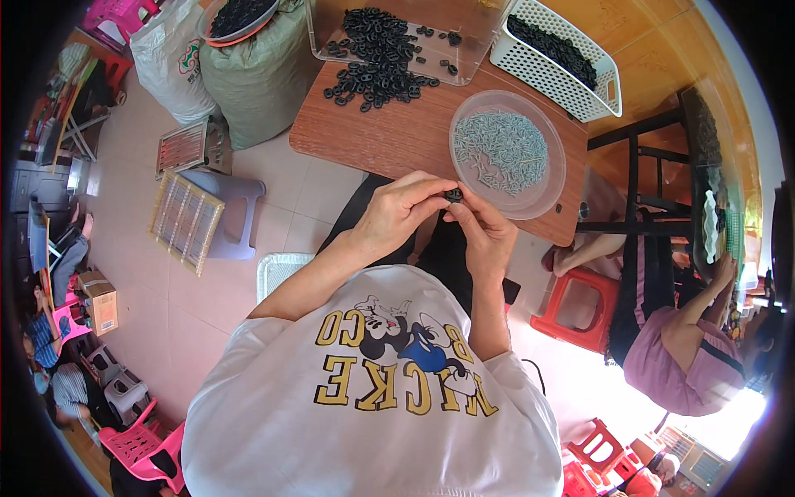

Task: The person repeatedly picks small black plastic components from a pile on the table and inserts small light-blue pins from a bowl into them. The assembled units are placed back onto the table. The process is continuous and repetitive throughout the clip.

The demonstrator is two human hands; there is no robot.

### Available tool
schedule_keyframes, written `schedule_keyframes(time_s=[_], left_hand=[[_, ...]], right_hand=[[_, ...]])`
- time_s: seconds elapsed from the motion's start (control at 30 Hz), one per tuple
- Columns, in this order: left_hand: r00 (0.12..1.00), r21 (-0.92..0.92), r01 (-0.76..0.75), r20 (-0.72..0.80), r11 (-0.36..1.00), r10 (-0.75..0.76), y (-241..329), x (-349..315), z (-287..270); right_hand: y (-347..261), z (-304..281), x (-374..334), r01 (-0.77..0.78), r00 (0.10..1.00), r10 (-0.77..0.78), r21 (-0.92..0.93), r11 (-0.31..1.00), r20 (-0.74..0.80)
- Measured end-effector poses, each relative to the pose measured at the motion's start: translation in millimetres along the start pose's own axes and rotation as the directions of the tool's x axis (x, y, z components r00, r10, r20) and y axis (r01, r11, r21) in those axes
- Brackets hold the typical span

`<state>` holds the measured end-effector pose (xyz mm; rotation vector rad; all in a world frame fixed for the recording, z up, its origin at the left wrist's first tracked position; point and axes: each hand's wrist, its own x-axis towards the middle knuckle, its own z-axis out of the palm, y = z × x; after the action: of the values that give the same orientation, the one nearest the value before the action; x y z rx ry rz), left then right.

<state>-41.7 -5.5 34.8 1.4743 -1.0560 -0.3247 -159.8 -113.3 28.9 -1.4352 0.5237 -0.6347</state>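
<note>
As hands [387, 214] pinch a black piece [453, 195], table edge [352, 160] near, floor [128, 232] leftward.

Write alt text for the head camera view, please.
A person's left hand and right hand pinch a small black part near the edge of a brown table. A round tub of silvery screw-like pieces sits on it, with a heap of black pieces and a white basket farther back.

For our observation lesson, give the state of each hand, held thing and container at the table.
Left hand, pinching the small black part
Right hand, pinching it too
Small black part, held between both hands
Round tub, uncovered, partly filled with metallic pieces
White basket, uncovered, holding dark pieces
Clear bin, uncovered, holding black ovals
</note>
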Motion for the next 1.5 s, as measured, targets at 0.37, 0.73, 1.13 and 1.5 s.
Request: schedule_keyframes(time_s=[0.37,0.73,1.13,1.5], left_hand=[[0.999,-0.113,0.037,-0.03,0.993,-0.041,-4,1,9],[0.89,-0.56,0.339,-0.068,0.756,-0.45,-16,-16,-4],[0.753,-0.368,0.449,-0.335,0.814,-0.567,-59,-46,-84],[0.9,0.513,0.349,-0.416,0.784,-0.128,-106,39,-125]], right_hand=[[-6,5,-1,0.043,0.996,-0.037,0.067,0.997,-0.085],[-47,-12,38,0.178,0.974,-0.206,-0.252,0.951,-0.09],[-169,-55,155,0.434,0.457,-0.884,-0.844,0.314,-0.094],[-230,-31,-5,0.962,-0.263,-0.959,-0.05,-0.269,0.105]])
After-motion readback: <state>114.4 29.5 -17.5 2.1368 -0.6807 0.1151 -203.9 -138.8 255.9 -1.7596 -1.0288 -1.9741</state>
